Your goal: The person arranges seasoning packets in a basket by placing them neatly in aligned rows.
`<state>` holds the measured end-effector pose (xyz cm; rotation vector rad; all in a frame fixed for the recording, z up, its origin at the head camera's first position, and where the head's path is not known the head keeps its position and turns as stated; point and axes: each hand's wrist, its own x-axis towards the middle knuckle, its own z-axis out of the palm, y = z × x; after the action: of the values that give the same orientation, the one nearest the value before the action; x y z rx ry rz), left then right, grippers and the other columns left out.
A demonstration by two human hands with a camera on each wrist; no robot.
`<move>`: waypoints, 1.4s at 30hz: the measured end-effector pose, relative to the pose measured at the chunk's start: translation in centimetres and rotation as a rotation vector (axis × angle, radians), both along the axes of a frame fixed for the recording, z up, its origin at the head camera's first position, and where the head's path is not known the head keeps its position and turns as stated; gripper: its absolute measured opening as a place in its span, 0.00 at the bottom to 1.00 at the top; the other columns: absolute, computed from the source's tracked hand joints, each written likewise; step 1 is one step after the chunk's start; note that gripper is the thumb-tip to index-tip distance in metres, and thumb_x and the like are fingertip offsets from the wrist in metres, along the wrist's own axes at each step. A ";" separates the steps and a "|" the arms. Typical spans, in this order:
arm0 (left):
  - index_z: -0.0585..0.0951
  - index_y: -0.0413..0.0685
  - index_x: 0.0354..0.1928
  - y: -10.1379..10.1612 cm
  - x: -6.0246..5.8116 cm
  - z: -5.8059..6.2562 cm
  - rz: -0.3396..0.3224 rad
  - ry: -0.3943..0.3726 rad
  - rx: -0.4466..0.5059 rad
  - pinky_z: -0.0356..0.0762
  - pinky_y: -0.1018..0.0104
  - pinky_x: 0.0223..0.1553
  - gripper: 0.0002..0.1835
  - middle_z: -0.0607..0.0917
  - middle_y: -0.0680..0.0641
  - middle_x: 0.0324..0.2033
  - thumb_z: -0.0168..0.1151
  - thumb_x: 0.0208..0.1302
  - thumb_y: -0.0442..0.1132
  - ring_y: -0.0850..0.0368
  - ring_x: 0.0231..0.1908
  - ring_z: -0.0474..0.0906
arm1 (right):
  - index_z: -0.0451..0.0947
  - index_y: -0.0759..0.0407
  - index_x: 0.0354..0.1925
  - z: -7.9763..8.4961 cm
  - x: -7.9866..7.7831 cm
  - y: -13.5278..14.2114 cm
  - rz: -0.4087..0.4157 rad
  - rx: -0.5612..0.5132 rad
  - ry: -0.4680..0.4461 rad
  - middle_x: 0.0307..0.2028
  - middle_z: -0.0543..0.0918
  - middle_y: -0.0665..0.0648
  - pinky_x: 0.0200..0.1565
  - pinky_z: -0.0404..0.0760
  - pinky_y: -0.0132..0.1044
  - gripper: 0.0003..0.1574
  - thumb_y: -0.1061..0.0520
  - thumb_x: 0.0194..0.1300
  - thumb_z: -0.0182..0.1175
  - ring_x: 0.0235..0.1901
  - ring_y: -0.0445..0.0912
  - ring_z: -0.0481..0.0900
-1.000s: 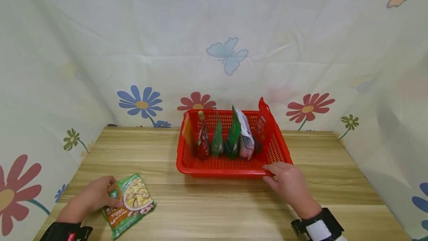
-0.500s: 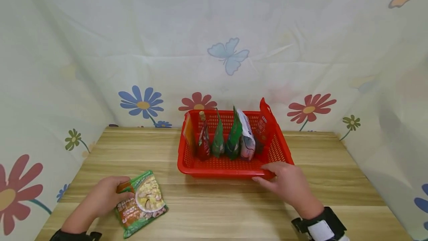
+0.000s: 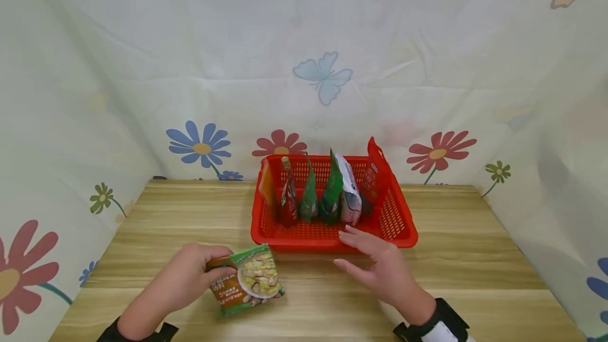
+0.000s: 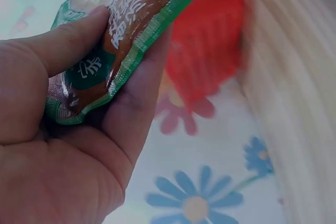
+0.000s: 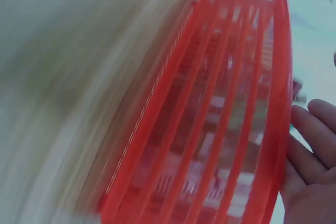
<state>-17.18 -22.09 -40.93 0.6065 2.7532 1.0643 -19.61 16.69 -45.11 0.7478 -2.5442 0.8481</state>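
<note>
My left hand (image 3: pixel 192 276) pinches a green and brown food packet (image 3: pixel 258 278) by its left side, thumb over the printed front, and holds it up in front of the red basket. The left wrist view shows the thumb and fingers round one end of the packet (image 4: pixel 139 19). My right hand (image 3: pixel 382 268) is at the basket's front rim (image 3: pixel 304 247), its fingers extended and spread. In the right wrist view the fingertips of this hand (image 5: pixel 315 166) lie right along the rim of the slotted basket (image 5: pixel 275 103).
Inside the basket several packages stand in a row: a yellow-orange packet (image 3: pixel 267 189), a red bottle-shaped package (image 3: pixel 288 202), green packets (image 3: pixel 331 197), a white and pink packet (image 3: pixel 350 199) and a red bag (image 3: pixel 375 178). The wooden table (image 3: pixel 190 210) meets a flowered cloth (image 3: pixel 237 83) behind.
My left hand has carried the packet rightward and raised it toward upright. My right hand has slid left along the rim, its fingers loosening from the basket, which stays in place.
</note>
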 end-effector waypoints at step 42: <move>0.72 0.43 0.37 11.0 -0.1 0.0 0.359 0.765 0.099 0.80 0.68 0.29 0.17 0.75 0.47 0.33 0.75 0.56 0.33 0.57 0.31 0.75 | 0.89 0.53 0.45 0.8 1.5 -5.8 0.087 -0.586 -0.302 0.37 0.92 0.51 0.33 0.87 0.35 0.10 0.55 0.64 0.71 0.32 0.37 0.87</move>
<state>-17.28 -11.07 -40.97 0.6518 3.5944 1.2430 -18.07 10.88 -44.28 0.5706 -2.3051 1.7429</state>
